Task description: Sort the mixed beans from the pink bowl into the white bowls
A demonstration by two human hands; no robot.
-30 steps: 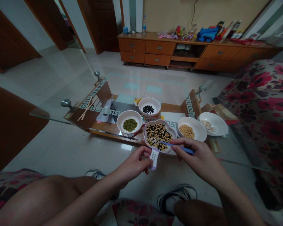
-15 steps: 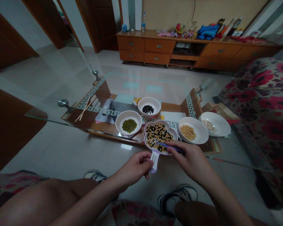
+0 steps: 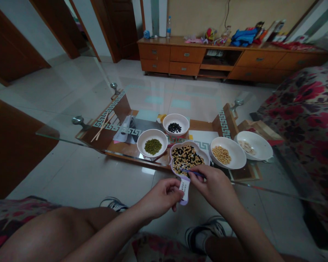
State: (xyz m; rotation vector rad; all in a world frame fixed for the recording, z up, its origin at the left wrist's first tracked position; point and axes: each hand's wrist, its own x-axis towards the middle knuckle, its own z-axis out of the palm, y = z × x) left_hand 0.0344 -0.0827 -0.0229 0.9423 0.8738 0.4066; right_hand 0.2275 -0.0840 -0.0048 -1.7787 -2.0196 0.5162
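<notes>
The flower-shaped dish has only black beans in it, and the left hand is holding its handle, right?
Not quite: the flower-shaped dish holds black beans mixed with yellow ones, as the head view shows. The left hand is holding its handle.

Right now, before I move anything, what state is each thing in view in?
flower-shaped dish: holds mixed black and yellow beans
left hand: holding the dish's handle
right hand: pinching a thin blue tool over the dish
green-bean bowl: holds green beans
black-bean bowl: holds black beans
yellow-bean bowl: holds yellow beans
pale-piece bowl: holds pale pieces

Likely a living room: floral sofa (image 3: 303, 120)
</notes>
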